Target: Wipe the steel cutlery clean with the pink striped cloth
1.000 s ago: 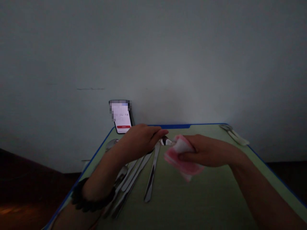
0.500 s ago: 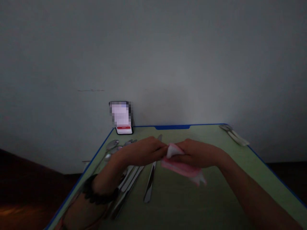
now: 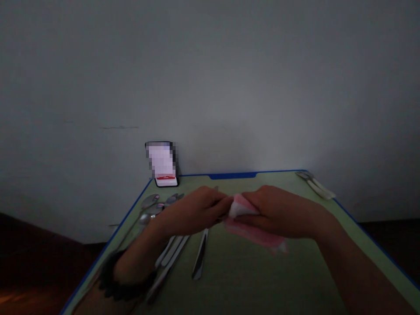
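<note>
My right hand is closed around a pink and white cloth above the middle of the green table. My left hand is closed too, its fingertips meeting the bunched cloth; what it pinches is hidden between the hands. A dark beaded bracelet sits on my left wrist. Under and beside my left forearm lie several pieces of cutlery, handles toward me, with one knife lying apart to their right.
A phone with a lit screen leans against the wall at the table's far left corner. Spoon bowls lie near it. More cutlery rests at the far right corner. The table has a blue rim.
My left hand pulled back from the spoon ends and met the cloth. Both hands came together over the table's middle; the right hand bunched the cloth tighter.
</note>
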`<state>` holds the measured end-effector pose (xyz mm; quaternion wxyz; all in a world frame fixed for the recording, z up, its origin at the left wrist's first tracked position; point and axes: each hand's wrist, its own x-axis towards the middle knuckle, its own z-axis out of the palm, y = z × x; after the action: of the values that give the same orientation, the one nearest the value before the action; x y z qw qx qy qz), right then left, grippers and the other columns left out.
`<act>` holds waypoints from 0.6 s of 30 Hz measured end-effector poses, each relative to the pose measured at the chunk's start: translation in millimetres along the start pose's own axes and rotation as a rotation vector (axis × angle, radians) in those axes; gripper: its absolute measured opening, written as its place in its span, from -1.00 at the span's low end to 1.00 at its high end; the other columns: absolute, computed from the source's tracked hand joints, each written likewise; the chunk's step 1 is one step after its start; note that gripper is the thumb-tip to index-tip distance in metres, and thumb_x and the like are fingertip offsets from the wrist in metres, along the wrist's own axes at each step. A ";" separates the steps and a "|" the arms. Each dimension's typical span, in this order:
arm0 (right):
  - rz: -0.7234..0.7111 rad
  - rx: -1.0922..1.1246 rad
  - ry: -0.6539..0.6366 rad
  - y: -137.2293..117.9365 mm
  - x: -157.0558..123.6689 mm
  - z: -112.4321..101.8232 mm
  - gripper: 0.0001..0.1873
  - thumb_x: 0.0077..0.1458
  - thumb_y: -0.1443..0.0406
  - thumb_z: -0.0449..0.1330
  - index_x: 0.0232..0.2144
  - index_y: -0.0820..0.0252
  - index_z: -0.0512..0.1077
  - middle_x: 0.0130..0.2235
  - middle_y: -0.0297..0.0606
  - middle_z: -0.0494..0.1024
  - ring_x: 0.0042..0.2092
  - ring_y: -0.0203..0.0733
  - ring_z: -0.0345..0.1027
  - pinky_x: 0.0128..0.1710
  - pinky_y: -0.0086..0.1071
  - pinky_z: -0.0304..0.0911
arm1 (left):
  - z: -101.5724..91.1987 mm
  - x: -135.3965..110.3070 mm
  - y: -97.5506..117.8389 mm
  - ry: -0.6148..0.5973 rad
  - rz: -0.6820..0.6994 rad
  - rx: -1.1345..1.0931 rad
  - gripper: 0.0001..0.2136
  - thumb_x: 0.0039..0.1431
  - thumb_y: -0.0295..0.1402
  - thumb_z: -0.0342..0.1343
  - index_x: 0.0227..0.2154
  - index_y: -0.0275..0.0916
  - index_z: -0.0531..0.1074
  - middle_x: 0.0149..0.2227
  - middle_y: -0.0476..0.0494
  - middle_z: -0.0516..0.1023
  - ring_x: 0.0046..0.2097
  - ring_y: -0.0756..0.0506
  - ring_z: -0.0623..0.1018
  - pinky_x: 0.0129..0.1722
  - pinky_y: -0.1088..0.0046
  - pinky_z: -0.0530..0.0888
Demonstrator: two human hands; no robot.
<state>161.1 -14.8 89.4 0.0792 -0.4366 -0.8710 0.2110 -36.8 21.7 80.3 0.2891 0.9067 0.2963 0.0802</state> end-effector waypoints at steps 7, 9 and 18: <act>-0.023 0.508 -0.178 19.7 0.3 -7.5 -0.72 0.10 0.16 0.04 -0.49 0.26 0.33 -0.59 -0.44 0.23 -0.57 -0.43 0.04 -0.62 -0.54 -0.04 | -10.9 -15.4 12.7 0.227 0.204 0.245 -0.74 0.20 -0.17 -0.05 -0.21 -0.24 0.34 -0.34 -0.07 0.43 -0.36 -0.01 0.40 -0.38 0.52 0.30; -0.016 0.614 -0.216 21.7 1.8 -5.3 -0.72 0.06 0.15 0.08 -0.50 0.26 0.31 -0.59 -0.46 0.20 -0.58 -0.44 0.02 -0.63 -0.55 -0.05 | -12.1 -17.1 12.2 0.254 0.258 0.267 -0.77 0.21 -0.19 -0.05 -0.26 -0.24 0.37 -0.33 -0.08 0.44 -0.35 0.00 0.41 -0.37 0.52 0.30; -0.086 0.688 -0.246 20.3 11.0 6.4 -0.66 0.04 0.08 0.10 -0.48 0.27 0.34 -0.57 -0.46 0.21 -0.54 -0.43 0.03 -0.59 -0.54 -0.01 | -14.0 -12.8 7.8 0.326 0.242 0.236 -0.74 0.22 -0.22 -0.04 -0.45 -0.26 0.42 -0.49 -0.03 0.47 -0.46 0.05 0.42 -0.47 0.58 0.29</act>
<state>167.2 2.7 74.3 0.1248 -0.3185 -0.7696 0.5392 -47.8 15.8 96.6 0.1175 0.9383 0.2354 0.2242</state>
